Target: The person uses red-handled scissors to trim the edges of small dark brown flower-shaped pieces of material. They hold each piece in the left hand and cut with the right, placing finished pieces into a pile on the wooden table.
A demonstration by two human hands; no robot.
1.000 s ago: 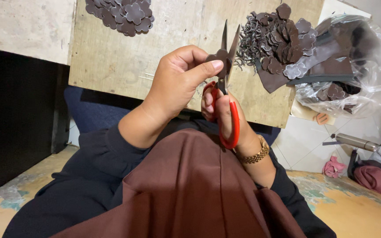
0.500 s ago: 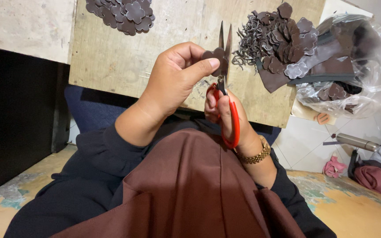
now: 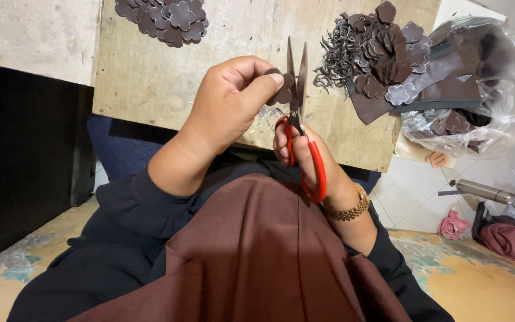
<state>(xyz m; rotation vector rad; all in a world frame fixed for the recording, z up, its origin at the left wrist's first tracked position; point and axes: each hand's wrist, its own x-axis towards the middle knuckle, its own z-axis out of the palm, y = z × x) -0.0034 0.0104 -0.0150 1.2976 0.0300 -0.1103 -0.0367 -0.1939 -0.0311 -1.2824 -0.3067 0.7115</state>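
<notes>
Left hand: the left hand [image 3: 227, 104] pinches one small dark brown flower-shaped piece [image 3: 280, 89] between thumb and fingertips, holding it up over the wooden board [image 3: 150, 83].
Right hand: the right hand [image 3: 308, 158] grips one pair of red-handled scissors [image 3: 300, 119], fingers through the loops, blades pointing up and nearly together.
Piece and blades: the piece sits right against the blades, at their lower part; whether the edge lies between them cannot be told.
Cut flowers, far pile: one heap of dark scalloped flower shapes [image 3: 165, 18] lies at the board's top edge, well apart from the hands; too overlapped to count.
Scraps: one tangle of thin dark trimmings and more flower shapes [image 3: 371, 50] lies right of the scissors.
Bag: one clear plastic bag [image 3: 484, 83] holding dark material sits at the board's right end.
Wrist: one gold-coloured bracelet [image 3: 347, 209] circles the right wrist.
Clothing: black sleeves, one brown cloth [image 3: 251, 256] over the lap.
</notes>
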